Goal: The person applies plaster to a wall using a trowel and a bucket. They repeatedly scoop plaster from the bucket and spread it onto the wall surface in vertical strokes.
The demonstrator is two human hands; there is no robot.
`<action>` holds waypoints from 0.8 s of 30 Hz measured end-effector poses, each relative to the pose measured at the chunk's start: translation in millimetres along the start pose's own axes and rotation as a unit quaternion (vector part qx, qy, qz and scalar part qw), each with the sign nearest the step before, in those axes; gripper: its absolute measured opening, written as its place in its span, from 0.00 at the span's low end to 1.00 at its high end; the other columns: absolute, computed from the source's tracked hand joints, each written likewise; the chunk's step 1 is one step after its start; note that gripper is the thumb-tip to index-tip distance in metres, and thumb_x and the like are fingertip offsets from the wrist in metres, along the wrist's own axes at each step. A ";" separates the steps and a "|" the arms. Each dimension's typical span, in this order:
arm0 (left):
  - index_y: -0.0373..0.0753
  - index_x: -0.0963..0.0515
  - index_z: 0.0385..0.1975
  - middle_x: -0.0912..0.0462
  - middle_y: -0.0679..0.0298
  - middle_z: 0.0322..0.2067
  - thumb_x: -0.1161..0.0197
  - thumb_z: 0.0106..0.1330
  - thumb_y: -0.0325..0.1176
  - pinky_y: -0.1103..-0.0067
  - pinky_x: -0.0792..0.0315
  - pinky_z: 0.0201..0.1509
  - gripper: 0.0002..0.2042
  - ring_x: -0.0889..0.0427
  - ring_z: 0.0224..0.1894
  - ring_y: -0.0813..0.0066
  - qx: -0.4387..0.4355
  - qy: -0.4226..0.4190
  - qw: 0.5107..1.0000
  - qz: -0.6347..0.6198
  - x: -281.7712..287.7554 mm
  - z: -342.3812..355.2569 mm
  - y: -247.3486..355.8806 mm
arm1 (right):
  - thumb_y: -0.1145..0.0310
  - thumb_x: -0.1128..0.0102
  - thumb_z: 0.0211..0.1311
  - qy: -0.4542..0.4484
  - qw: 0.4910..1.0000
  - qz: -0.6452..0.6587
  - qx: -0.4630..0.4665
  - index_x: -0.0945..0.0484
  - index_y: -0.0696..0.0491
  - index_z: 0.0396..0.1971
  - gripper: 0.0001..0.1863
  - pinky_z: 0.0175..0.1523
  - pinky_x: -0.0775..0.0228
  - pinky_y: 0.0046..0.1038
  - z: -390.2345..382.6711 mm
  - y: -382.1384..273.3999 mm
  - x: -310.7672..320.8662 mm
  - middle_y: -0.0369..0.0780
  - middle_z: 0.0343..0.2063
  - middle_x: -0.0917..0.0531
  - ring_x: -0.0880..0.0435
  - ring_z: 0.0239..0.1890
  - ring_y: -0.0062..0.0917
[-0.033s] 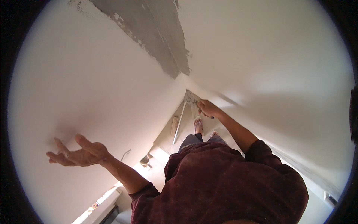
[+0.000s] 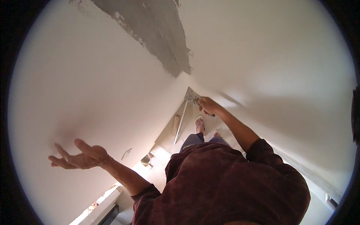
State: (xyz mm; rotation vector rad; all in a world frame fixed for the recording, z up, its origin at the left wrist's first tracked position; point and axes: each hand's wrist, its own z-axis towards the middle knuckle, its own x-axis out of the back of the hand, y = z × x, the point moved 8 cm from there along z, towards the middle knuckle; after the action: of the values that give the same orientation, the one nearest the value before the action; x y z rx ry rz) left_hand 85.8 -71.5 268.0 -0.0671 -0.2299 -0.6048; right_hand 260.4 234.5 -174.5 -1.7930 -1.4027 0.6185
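Note:
My right hand point(image 2: 210, 106) is closed round the handle of a putty knife point(image 2: 192, 96). Its wide, smeared metal blade points into the corner where two white walls meet. Part of the handle shows below my fist. Out to the left, my left hand point(image 2: 83, 155) is held up with fingers apart and nothing in it, close to the left wall point(image 2: 101, 86). Above the blade, a rough-edged patch of grey plaster point(image 2: 153, 32) covers the upper part of the corner.
Below, my sandalled feet point(image 2: 200, 122) stand on a pale floor. A long white strip point(image 2: 181, 122) and a short wooden piece point(image 2: 175, 125) are by the left wall's foot. The right wall point(image 2: 262, 56) rises close beside my right arm. A round container point(image 2: 146, 160) stands at lower left.
The putty knife and my right hand have shifted slightly up toward the corner. My left hand has moved a little right and down, still open.

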 end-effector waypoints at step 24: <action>0.40 0.43 0.67 0.52 0.53 0.70 0.57 0.70 0.51 0.53 0.63 0.73 0.29 0.59 0.73 0.52 -0.043 0.087 0.987 0.124 27.5 -93.8 -91.4 | 0.65 0.49 0.65 0.053 0.996 -0.058 -0.048 0.28 0.60 0.29 0.12 0.19 0.32 0.27 14.2 -155.0 13.1 0.40 0.20 0.24 0.26 0.17 0.22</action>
State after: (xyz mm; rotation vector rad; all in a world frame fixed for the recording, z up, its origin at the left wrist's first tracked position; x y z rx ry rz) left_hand 73.8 -174.0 182.8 -0.1233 -0.0241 -0.3686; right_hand 162.1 267.1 -57.5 -1.7766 -1.4750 0.3957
